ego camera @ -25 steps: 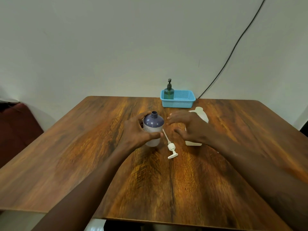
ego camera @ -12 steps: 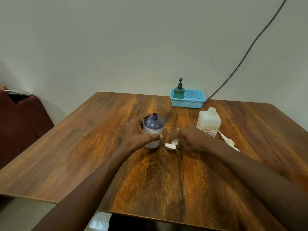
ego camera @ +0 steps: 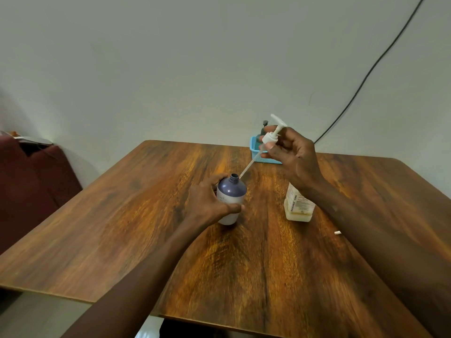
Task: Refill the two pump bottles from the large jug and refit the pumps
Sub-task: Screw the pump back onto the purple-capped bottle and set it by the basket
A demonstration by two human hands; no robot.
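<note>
A purple-topped bottle (ego camera: 231,190) with an uncapped neck stands upright on the wooden table (ego camera: 146,215), gripped around its body by my left hand (ego camera: 207,203). My right hand (ego camera: 291,157) holds a white pump (ego camera: 271,137) raised above the table, its thin dip tube slanting down-left so the tip ends just right of the bottle's neck. A pale square bottle (ego camera: 299,207) with yellowish liquid at its bottom stands to the right, its top hidden behind my right forearm. A small white tip of a second pump (ego camera: 337,232) peeks out beside that forearm.
At the table's far edge sits a blue basket (ego camera: 255,148) with a dark green pump bottle (ego camera: 264,129) inside, mostly hidden by my right hand. A black cable (ego camera: 366,76) runs down the wall. A dark red seat (ego camera: 31,181) stands at the left.
My right hand picked the white pump up off the table and lifted it, swinging its tube tip toward the purple bottle's neck. My left hand kept its grip on the bottle.
</note>
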